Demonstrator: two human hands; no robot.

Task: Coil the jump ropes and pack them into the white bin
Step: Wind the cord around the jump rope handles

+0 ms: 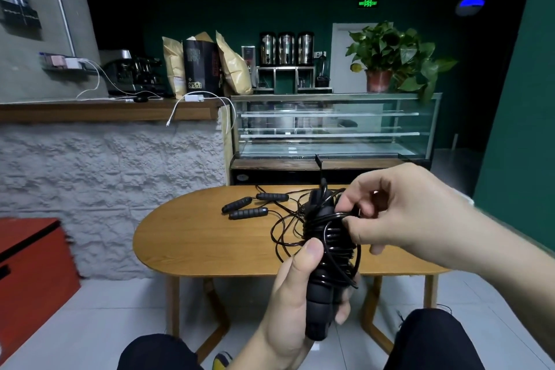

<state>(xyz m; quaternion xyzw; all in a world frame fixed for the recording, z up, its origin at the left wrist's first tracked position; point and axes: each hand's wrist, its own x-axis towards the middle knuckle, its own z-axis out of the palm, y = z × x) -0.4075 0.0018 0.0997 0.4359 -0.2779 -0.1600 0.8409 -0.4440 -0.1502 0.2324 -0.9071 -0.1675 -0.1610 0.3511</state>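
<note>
Head view: a person's two hands work a jump rope above a wooden surface (210,246).
Held rope: black handles (322,288) bundled upright, black cord (333,234) wound around them in many turns.
Left hand (295,306): gripping the lower handles, thumb pressed on the coils, fingers (342,309) curled round behind.
Right hand (402,213): just above, pinching the cord at the upper coils, palm turned downward.
Loose cord: slack loops (282,231) trail from the bundle to the surface.
Other ropes: three black handles (249,207) lie together on the surface beyond, their cords tangled.
Around: glass display case (333,126) behind, red box (33,276) at left, potted plant (393,57) on top of the case.
Hidden: upper handle ends partly covered by cord and fingers; white bin not seen.
</note>
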